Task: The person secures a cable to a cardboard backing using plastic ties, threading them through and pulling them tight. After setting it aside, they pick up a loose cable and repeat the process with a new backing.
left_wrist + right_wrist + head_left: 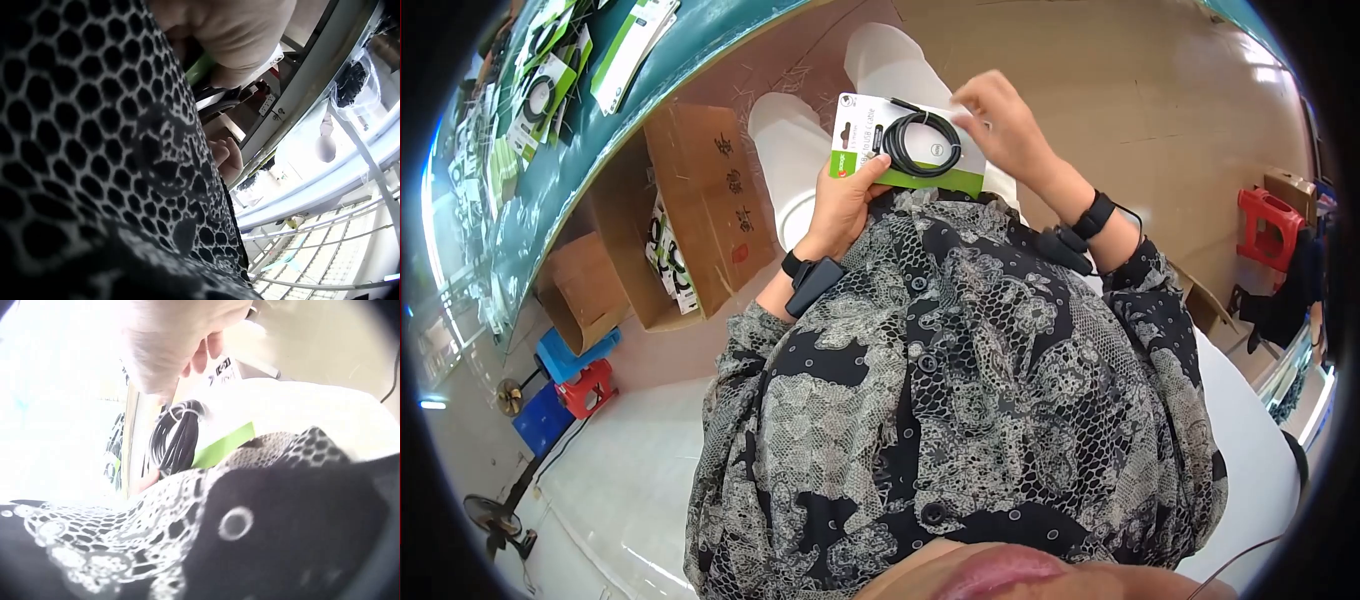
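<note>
My left hand [843,207] grips a white and green retail card [856,112] by its lower left part, thumb on the front face. A coiled black cable [893,148] lies against that card, bound with a tie that shows in the right wrist view around the coil [177,440]. Over the card's right end, my right hand [1012,128] is raised with loosely bent fingers, a gap between thumb and forefinger. Nothing shows between its fingers. In the left wrist view, the left hand [228,34] is partly cut off, and the patterned shirt hides much of the card.
A teal worktable [685,50] on the left carries several similar carded cables [540,100]. Below it stands an open cardboard box [700,200] with more packs inside. Red stools [1268,228] stand at right and lower left. Scraps litter the floor near the legs.
</note>
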Demonstrator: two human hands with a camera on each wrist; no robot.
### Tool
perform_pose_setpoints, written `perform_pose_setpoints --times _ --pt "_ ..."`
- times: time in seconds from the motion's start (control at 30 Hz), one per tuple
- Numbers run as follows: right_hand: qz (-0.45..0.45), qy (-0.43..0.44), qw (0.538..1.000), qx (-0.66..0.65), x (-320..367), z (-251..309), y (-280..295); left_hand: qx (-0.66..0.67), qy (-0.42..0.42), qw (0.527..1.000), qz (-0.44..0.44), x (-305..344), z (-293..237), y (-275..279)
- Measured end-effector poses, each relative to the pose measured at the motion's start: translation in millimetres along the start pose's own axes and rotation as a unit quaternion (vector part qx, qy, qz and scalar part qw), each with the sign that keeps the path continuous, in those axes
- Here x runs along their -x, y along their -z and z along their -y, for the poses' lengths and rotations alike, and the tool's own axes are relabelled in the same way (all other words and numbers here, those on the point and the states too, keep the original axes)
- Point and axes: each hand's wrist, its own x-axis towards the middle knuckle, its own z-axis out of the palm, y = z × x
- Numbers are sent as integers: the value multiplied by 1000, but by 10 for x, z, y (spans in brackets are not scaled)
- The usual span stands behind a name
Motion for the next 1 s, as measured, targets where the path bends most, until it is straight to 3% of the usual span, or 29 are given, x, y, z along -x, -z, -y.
perform_pose_setpoints --times 0.07,0.23,0.33,0.77,0.83,0.9,0.93,0.97,1.0 --pt "-1 -229 969 -96 -58 5 0 -9 -3 1000 9 -8 21 15" --pt "-34 -142 988 -48 -31 4 -232 -33 -25 999 16 -15 51 31" --pt "-47 -72 994 61 3 48 -244 -43 -31 999 10 -17 84 56" --pt "-47 -207 977 3 79 39 -273 -40 21 998 35 -8 -25 134" --pt "2 -219 976 -1 112 42 -285 -37 35 998 36 -44 -155 239" --pt "30 -226 974 -3 145 56 -281 -185 -162 969 14 -222 -357 438" --pt "8 -206 978 11 137 100 -279 -184 -159 970 10 -248 -477 290" --pt "-12 -183 983 24 113 148 -278 -407 -365 837 21 -283 -622 120" --pt "-33 -155 987 37 71 180 -280 -588 -529 611 28 -315 -702 -13"
